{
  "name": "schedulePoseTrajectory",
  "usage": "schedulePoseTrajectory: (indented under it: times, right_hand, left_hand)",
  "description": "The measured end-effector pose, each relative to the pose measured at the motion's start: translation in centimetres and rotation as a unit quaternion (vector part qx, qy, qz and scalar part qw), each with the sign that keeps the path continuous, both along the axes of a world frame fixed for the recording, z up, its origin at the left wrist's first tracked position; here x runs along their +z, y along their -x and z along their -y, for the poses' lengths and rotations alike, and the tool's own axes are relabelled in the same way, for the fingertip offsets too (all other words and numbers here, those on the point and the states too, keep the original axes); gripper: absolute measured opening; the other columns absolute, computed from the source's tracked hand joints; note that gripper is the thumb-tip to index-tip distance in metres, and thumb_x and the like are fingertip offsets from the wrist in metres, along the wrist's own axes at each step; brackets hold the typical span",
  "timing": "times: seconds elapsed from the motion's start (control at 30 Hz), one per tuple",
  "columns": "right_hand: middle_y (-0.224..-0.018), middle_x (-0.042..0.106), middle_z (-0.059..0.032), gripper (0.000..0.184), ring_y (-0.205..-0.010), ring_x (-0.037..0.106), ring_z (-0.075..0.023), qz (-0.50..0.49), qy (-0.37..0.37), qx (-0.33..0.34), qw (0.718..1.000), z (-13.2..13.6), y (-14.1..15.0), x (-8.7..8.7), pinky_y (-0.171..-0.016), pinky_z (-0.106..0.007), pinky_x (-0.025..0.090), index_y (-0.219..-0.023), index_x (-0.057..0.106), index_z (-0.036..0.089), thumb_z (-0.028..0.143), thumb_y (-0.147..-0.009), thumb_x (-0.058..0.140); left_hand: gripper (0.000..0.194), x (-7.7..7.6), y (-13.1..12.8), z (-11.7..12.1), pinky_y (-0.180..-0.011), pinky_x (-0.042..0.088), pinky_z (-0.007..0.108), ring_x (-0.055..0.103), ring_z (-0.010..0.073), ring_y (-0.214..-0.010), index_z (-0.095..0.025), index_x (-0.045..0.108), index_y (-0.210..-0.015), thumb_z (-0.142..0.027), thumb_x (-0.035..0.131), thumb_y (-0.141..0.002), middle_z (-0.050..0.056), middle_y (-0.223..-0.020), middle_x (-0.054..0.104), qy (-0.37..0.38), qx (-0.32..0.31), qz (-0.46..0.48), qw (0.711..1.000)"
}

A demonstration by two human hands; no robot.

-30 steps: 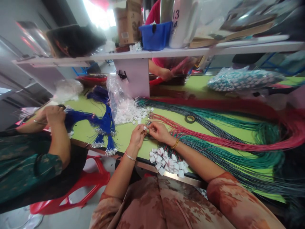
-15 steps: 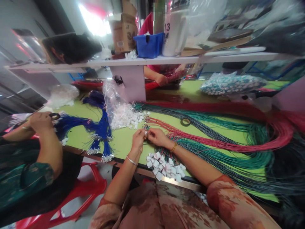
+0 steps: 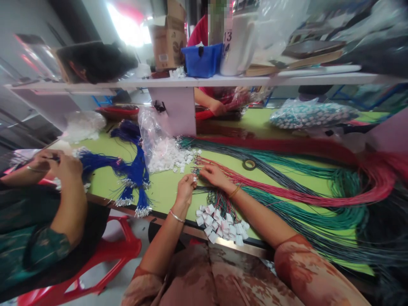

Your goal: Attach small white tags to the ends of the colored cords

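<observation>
The small white connector (image 3: 194, 179) sits pinched at the fingertips of the left hand (image 3: 186, 189), held just above the green tabletop (image 3: 165, 187) near its front edge, at the middle of the wearer's place. The fingers of that hand are curled closed on the piece; whether a wire end is already seated in it cannot be told at this size.

The right hand (image 3: 214, 175) lies just beside the left, fingers bent low over the stripped ends of the red wires (image 3: 287, 189). It appears to be touching or picking at one wire tip; whether it has a firm hold on a wire cannot be told.

Judgement: the step in hand is fitting a wire end into a connector housing, with the right hand selecting the next wire. The next move calls for one single wire to be separated from the bundle and its tip lined up squarely with the housing opening.

Between the two forearms, at the front edge, lies a cluster of finished connectors (image 3: 221, 224) on short wire tails. Beyond the hands, a loose heap of white housings (image 3: 168, 157) spills from a clear plastic bag (image 3: 153, 127). Long green wires (image 3: 318, 212) sweep toward the right edge alongside the red. A roll of tape (image 3: 249, 164) lies among them.

At the left edge, a co-worker's hands (image 3: 60, 163) handle blue wires (image 3: 134, 168).
</observation>
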State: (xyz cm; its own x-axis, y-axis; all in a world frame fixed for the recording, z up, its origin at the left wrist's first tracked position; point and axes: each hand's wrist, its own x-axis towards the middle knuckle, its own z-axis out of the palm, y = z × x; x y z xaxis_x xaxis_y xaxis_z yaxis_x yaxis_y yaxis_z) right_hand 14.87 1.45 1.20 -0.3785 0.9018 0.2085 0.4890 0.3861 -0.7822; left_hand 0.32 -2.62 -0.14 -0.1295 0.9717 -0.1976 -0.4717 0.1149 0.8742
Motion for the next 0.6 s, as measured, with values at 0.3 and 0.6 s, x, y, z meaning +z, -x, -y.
schedulePoseTrajectory:
  times: [0.3,0.6]
  right_hand:
    - [-0.076,0.064,-0.0050,0.017,-0.065,0.050,-0.0145,0.167,-0.025,-0.059,0.984,-1.8,-1.5,-0.9,-0.061,-0.025,0.031,-0.074,0.059,0.017,0.023,-0.084,0.047]
    - [-0.069,0.060,0.0000,0.014,-0.063,0.048,-0.0115,-0.019,-0.021,-0.031,0.999,-2.7,0.5,-0.4,-0.059,-0.022,0.034,-0.072,0.058,0.016,0.025,-0.079,0.049]
  left_hand:
    - [0.022,0.2,0.6,-0.2,-0.052,0.035,0.020,0.050,0.0065,-0.056,-0.011,0.066,-0.075,-0.021,0.076,-0.058,0.004,-0.072,0.064,0.026,-0.006,0.032,0.999]
    - [0.021,0.3,0.6,-0.1,-0.056,0.037,0.021,0.051,0.0073,-0.060,-0.013,0.064,-0.081,-0.022,0.075,-0.066,0.004,-0.076,0.065,-0.017,-0.003,0.066,0.998]
